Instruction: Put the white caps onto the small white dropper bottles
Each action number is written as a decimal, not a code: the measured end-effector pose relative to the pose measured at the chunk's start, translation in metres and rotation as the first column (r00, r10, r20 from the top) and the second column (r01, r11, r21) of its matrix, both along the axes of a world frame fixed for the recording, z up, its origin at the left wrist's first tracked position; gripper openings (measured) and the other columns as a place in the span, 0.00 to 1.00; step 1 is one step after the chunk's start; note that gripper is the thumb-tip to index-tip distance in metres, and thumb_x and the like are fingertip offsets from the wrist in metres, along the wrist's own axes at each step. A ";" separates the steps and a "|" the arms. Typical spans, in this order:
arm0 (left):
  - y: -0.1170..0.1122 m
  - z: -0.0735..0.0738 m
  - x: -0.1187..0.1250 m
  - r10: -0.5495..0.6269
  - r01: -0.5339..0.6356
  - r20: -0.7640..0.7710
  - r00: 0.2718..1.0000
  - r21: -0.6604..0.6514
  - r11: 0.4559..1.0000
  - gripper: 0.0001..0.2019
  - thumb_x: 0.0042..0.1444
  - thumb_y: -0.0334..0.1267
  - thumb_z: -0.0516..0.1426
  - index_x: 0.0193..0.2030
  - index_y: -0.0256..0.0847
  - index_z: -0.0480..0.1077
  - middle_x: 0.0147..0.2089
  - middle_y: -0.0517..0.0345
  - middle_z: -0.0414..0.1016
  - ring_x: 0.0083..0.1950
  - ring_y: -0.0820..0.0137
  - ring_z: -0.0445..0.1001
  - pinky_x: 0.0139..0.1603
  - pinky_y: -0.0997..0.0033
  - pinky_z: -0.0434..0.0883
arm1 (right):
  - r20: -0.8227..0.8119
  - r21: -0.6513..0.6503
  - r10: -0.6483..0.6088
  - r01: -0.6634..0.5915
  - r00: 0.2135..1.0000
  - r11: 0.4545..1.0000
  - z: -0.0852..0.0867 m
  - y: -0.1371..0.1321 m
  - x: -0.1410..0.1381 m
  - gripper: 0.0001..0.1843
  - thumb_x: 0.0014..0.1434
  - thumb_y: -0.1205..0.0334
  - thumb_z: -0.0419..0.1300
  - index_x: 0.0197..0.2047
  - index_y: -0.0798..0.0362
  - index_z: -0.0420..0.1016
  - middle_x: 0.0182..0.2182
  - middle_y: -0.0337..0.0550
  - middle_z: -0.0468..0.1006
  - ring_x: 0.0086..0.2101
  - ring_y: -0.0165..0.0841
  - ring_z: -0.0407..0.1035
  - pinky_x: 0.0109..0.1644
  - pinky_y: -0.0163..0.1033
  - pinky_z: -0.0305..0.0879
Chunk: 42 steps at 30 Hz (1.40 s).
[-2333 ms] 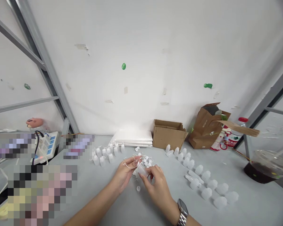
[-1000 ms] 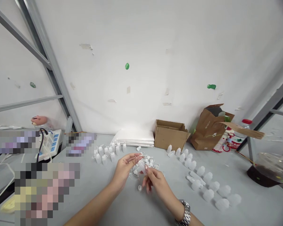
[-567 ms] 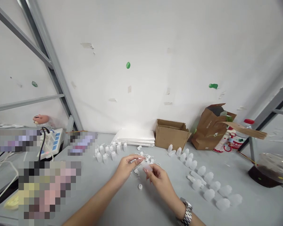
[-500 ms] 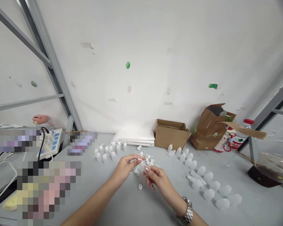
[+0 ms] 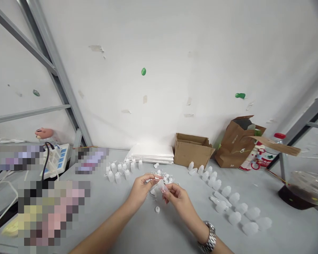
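Both hands meet above the middle of the grey table. My right hand (image 5: pixel 177 194) is closed around a small translucent squeeze bottle (image 5: pixel 162 186), which is tilted with its top toward the left. At that top end, the thumb and fingers of my left hand (image 5: pixel 143 187) pinch what looks like a white cap, mostly hidden by the fingertips. Just behind and below the hands lies a loose pile of white caps (image 5: pixel 166 177). One single cap (image 5: pixel 157 209) rests on the table nearer to me.
Capped bottles (image 5: pixel 118 177) stand in a group at left; uncapped bottles (image 5: pixel 234 218) are spread in rows at right. Behind are a white stack (image 5: pixel 151 155), a cardboard box (image 5: pixel 192 151) and a paper bag (image 5: pixel 231 144). A dark-filled clear container (image 5: pixel 294 199) sits far right, a power strip (image 5: pixel 57 162) left.
The bottle's body has turned and shows more clearly between my hands. My right hand has shifted slightly up and to the left; my left hand stays nearly in place.
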<state>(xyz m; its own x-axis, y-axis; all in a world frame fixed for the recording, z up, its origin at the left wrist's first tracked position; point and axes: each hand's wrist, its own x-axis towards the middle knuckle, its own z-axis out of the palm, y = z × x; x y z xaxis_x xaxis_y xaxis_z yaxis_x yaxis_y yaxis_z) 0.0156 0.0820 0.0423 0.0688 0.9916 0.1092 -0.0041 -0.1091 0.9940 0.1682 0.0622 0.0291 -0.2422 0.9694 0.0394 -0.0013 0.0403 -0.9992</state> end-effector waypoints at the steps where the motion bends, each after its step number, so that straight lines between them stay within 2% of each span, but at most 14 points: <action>1: 0.000 0.001 0.000 0.007 -0.007 -0.005 1.000 0.008 1.000 0.07 0.44 0.41 0.59 0.28 0.41 0.77 0.35 0.53 0.77 0.41 0.61 0.71 0.47 0.66 0.63 | -0.052 -0.037 0.049 -0.051 0.997 0.998 0.001 0.001 0.001 0.20 0.48 0.45 0.59 0.26 0.56 0.69 0.20 0.37 0.68 0.22 0.28 0.61 0.29 0.34 0.58; 5: -0.002 0.001 0.001 0.007 -0.007 -0.011 1.000 0.057 0.998 0.06 0.45 0.39 0.59 0.26 0.41 0.77 0.34 0.53 0.76 0.42 0.62 0.71 0.47 0.66 0.63 | -0.253 -0.163 0.155 -0.200 0.955 0.966 -0.001 0.003 0.002 0.21 0.48 0.44 0.58 0.25 0.57 0.70 0.16 0.34 0.64 0.17 0.23 0.55 0.24 0.32 0.51; 11: -0.003 0.000 0.003 -0.011 0.014 -0.024 1.000 0.147 0.989 0.06 0.48 0.39 0.58 0.29 0.43 0.77 0.37 0.52 0.76 0.44 0.61 0.70 0.49 0.64 0.62 | -0.503 -0.287 0.146 -0.323 0.852 0.902 -0.004 0.002 0.001 0.20 0.48 0.46 0.59 0.25 0.58 0.70 0.11 0.32 0.61 0.13 0.22 0.49 0.21 0.32 0.48; 15: 0.000 0.000 0.002 -0.118 0.120 -0.025 0.993 0.102 0.988 0.09 0.49 0.42 0.57 0.33 0.42 0.76 0.44 0.50 0.74 0.50 0.60 0.67 0.53 0.64 0.60 | -0.582 -0.333 0.142 -0.394 0.801 0.857 -0.003 0.003 0.005 0.18 0.53 0.50 0.56 0.24 0.58 0.69 0.11 0.33 0.62 0.13 0.21 0.48 0.20 0.31 0.45; 18: 0.003 -0.002 -0.001 -0.191 0.192 -0.023 0.981 0.058 0.980 0.11 0.50 0.44 0.56 0.36 0.42 0.75 0.47 0.50 0.72 0.52 0.60 0.66 0.54 0.64 0.59 | -0.606 -0.337 0.148 -0.421 0.781 0.842 -0.005 0.005 0.007 0.17 0.53 0.51 0.56 0.26 0.58 0.69 0.10 0.33 0.61 0.12 0.21 0.48 0.19 0.30 0.45; 23: 0.007 -0.006 -0.004 -0.232 0.236 -0.112 0.966 0.028 0.971 0.13 0.51 0.46 0.54 0.36 0.39 0.72 0.42 0.52 0.74 0.47 0.62 0.68 0.51 0.63 0.60 | -0.600 -0.323 0.148 -0.407 0.786 0.854 -0.011 0.007 0.008 0.18 0.54 0.50 0.55 0.26 0.59 0.69 0.09 0.34 0.63 0.11 0.22 0.50 0.18 0.31 0.46; 28: 0.008 -0.006 -0.005 -0.216 0.218 -0.126 0.968 0.005 0.976 0.11 0.49 0.46 0.57 0.26 0.39 0.66 0.43 0.52 0.73 0.48 0.63 0.68 0.49 0.66 0.60 | -0.609 -0.296 0.084 -0.325 0.788 0.898 -0.007 0.009 0.009 0.20 0.56 0.50 0.53 0.26 0.59 0.69 0.10 0.35 0.63 0.12 0.22 0.52 0.19 0.30 0.47; 34: 0.009 -0.008 -0.005 -0.163 0.166 -0.077 0.984 0.039 0.985 0.11 0.49 0.45 0.57 0.26 0.39 0.65 0.32 0.55 0.73 0.40 0.65 0.71 0.45 0.65 0.63 | -0.619 -0.269 0.060 -0.282 0.783 0.921 -0.004 0.011 0.013 0.19 0.56 0.50 0.54 0.26 0.58 0.69 0.10 0.34 0.63 0.12 0.22 0.51 0.19 0.30 0.47; 36: 0.009 -0.009 -0.004 -0.128 0.131 -0.063 0.990 0.046 0.990 0.11 0.46 0.43 0.59 0.33 0.40 0.66 0.35 0.54 0.73 0.41 0.64 0.71 0.45 0.64 0.64 | -0.620 -0.272 0.061 -0.287 0.782 0.919 -0.005 0.011 0.014 0.19 0.56 0.51 0.54 0.26 0.58 0.69 0.09 0.34 0.63 0.12 0.22 0.51 0.19 0.30 0.47; 39: 0.007 -0.008 -0.003 -0.081 0.094 -0.117 0.990 0.105 0.990 0.26 0.41 0.39 0.63 0.49 0.44 0.63 0.46 0.51 0.70 0.49 0.62 0.67 0.50 0.62 0.62 | -0.611 -0.301 0.106 -0.355 0.784 0.885 -0.008 0.010 0.013 0.19 0.56 0.51 0.53 0.26 0.59 0.69 0.09 0.34 0.63 0.11 0.21 0.50 0.18 0.30 0.46; 40: 0.006 -0.006 -0.003 -0.083 0.106 -0.161 0.983 0.137 0.985 0.29 0.40 0.39 0.64 0.52 0.46 0.62 0.50 0.51 0.68 0.53 0.61 0.64 0.52 0.62 0.60 | -0.606 -0.316 0.122 -0.378 0.786 0.870 -0.009 0.010 0.012 0.20 0.56 0.50 0.52 0.25 0.59 0.69 0.09 0.34 0.63 0.10 0.21 0.50 0.18 0.30 0.46; 42: 0.003 -0.004 -0.004 -0.109 0.161 -0.261 0.959 0.185 0.970 0.25 0.42 0.39 0.62 0.50 0.49 0.66 0.55 0.52 0.63 0.58 0.60 0.58 0.56 0.62 0.56 | -0.591 -0.344 0.148 -0.414 0.793 0.843 -0.011 0.009 0.011 0.21 0.56 0.50 0.52 0.23 0.60 0.69 0.08 0.35 0.63 0.10 0.21 0.49 0.18 0.31 0.47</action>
